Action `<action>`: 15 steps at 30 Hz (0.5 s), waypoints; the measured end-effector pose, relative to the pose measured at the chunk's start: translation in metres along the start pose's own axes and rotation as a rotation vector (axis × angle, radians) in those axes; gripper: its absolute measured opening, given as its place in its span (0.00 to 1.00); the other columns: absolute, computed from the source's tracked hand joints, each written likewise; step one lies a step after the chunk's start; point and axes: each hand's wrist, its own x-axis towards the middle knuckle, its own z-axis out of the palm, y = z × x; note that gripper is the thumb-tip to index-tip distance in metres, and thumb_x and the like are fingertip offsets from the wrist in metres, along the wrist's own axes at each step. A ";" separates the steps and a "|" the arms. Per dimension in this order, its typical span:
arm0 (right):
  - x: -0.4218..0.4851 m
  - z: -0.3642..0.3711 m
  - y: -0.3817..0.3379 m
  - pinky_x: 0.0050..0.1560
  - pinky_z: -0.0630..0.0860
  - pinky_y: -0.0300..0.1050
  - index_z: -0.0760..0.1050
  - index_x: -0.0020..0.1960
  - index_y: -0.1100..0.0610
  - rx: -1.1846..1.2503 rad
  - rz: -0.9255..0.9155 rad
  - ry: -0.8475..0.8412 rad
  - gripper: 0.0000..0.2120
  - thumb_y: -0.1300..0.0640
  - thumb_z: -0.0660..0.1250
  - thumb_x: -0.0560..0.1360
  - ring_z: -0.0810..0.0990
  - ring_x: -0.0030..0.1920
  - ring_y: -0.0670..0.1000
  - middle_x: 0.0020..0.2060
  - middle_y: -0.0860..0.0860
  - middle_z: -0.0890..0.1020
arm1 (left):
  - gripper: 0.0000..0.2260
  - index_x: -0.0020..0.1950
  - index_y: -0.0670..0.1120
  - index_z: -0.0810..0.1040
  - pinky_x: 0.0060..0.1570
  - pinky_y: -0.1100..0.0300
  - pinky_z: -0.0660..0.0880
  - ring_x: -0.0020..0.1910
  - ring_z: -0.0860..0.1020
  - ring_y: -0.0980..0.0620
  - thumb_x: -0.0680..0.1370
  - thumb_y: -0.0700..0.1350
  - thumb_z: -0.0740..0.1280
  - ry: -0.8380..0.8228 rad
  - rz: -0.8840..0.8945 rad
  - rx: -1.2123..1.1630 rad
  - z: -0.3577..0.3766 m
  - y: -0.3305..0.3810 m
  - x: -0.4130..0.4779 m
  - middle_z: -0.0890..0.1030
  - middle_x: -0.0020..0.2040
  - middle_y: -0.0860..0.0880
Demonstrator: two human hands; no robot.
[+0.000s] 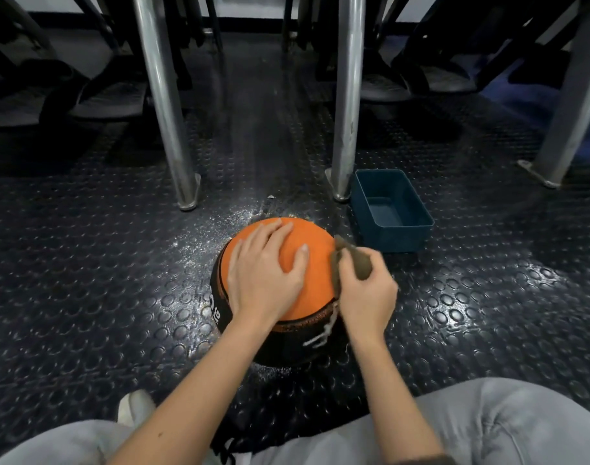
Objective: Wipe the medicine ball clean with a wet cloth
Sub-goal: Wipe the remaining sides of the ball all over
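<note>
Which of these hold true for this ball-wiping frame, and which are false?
1. The left hand lies flat on the orange top of the medicine ball. True.
2. The ball sits on a table. False: it sits on the studded floor.
3. The right hand grips the cloth against the ball's right side. True.
4. The blue bin stands to the left of the ball. False: it stands to the ball's right and a little beyond it, beside a metal leg.
</note>
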 end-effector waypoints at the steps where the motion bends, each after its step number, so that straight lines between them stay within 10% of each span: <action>1: 0.014 -0.001 0.006 0.43 0.72 0.43 0.78 0.46 0.52 0.041 0.146 -0.051 0.07 0.49 0.65 0.75 0.80 0.46 0.52 0.38 0.46 0.80 | 0.21 0.64 0.53 0.76 0.70 0.51 0.60 0.67 0.69 0.54 0.74 0.58 0.59 0.008 -0.014 -0.004 0.000 0.001 -0.005 0.75 0.65 0.56; 5: 0.016 -0.007 0.000 0.35 0.67 0.35 0.77 0.46 0.50 0.073 0.285 -0.118 0.04 0.51 0.65 0.77 0.79 0.46 0.51 0.37 0.44 0.78 | 0.21 0.63 0.52 0.77 0.67 0.47 0.64 0.65 0.71 0.53 0.74 0.59 0.59 0.102 -0.045 -0.019 -0.002 -0.003 -0.016 0.76 0.64 0.56; 11: -0.053 0.012 -0.038 0.45 0.68 0.44 0.79 0.45 0.51 -0.055 -0.388 -0.100 0.10 0.46 0.63 0.72 0.77 0.41 0.45 0.40 0.43 0.83 | 0.25 0.62 0.52 0.78 0.65 0.54 0.66 0.62 0.72 0.55 0.72 0.62 0.56 0.079 -0.100 -0.122 -0.014 -0.023 0.000 0.76 0.62 0.57; 15: 0.014 0.016 -0.012 0.48 0.74 0.49 0.79 0.48 0.51 -0.098 0.029 -0.179 0.09 0.47 0.65 0.74 0.80 0.46 0.53 0.42 0.48 0.83 | 0.22 0.64 0.56 0.75 0.63 0.57 0.63 0.61 0.67 0.64 0.73 0.61 0.59 0.067 -0.144 -0.162 -0.021 -0.034 -0.004 0.71 0.62 0.65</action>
